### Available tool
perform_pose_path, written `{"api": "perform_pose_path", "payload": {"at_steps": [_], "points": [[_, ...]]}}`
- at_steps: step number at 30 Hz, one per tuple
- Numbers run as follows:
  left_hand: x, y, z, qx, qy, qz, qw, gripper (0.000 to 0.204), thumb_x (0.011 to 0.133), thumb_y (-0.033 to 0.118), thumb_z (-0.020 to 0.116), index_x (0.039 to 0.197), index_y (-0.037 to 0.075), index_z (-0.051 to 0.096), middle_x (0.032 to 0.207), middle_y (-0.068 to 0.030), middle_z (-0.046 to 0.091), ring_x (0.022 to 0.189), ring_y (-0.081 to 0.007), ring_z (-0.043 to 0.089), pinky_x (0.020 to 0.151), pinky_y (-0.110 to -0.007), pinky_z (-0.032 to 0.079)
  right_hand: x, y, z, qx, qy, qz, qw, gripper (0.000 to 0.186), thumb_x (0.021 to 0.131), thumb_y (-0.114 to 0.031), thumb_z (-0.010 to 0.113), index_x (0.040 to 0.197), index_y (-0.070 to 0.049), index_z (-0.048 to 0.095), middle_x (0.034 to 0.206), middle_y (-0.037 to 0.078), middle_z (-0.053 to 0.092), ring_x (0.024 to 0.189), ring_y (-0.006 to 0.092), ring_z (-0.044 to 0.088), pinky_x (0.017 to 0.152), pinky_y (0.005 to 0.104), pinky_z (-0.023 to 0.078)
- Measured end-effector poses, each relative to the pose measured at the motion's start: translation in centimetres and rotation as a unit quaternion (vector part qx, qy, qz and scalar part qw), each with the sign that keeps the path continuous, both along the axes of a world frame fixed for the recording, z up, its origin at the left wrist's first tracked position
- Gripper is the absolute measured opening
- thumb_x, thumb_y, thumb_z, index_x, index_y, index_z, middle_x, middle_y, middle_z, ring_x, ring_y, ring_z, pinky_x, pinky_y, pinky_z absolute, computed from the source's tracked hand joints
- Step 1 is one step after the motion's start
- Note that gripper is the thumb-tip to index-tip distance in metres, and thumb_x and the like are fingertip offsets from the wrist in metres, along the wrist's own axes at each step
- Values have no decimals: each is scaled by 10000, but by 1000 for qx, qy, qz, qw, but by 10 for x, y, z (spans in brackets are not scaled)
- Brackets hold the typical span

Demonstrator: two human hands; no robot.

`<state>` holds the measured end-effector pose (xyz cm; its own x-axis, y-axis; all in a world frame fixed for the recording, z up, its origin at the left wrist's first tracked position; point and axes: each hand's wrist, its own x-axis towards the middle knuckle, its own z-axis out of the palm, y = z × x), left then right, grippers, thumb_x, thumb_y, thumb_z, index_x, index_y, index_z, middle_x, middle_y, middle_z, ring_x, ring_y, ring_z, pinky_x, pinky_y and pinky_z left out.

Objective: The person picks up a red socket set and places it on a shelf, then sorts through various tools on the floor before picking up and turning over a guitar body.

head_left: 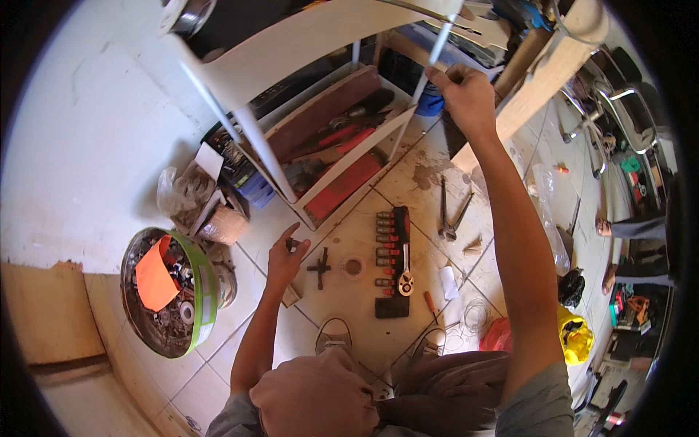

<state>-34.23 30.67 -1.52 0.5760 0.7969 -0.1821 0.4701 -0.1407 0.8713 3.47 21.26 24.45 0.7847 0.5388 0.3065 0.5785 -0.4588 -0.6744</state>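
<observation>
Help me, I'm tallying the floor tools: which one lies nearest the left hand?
The dark cross-shaped tool, just right of the left hand; the pincers, orange-handled screwdriver and socket set lie farther right.

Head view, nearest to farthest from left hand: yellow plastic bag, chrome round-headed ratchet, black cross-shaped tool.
From left hand:
1. Black cross-shaped tool, just right
2. Chrome round-headed ratchet, farther right
3. Yellow plastic bag, far lower right
</observation>
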Motion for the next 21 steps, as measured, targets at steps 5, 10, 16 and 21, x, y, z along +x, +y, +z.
{"api": "perform_pose_path", "payload": {"at_steps": [5,10,16,21], "points": [[39,-5,-46,-44,12,23,999,584,951,318,702,1368,-57,539,971,-173,721,699,-206,691,523,-337,567,41,15,-61,77,-99,126,984,631,890,-480,739,1258,-9,536,1072,187,645,873,242,613,812,375,506],[39,-11,-82,-25,-8,104,994,648,960,345,682,1419,-56,463,1048,-236,702,739,-279,729,509,-373,595,43,41,-76,41,-80,101,991,434,1017,-424,580,1111,-1,602,889,188,695,806,329,667,794,425,522],[47,-19,-57,-23,-3,95,995,615,979,314,648,1440,-35,439,1017,-241,699,708,-293,726,528,-387,604,44,27,-70,23,-22,115,993,392,1004,-356,591,1074,29,614,858,224,715,911,440,689,833,505,528],[38,-18,-53,-57,2,72,996,620,987,297,632,1471,-15,401,1085,-253,685,744,-304,731,572,-377,625,32,33,-66,35,14,117,992,315,1006,-293,595,1084,13,582,854,220,711,902,440,687,811,509,520]]}}
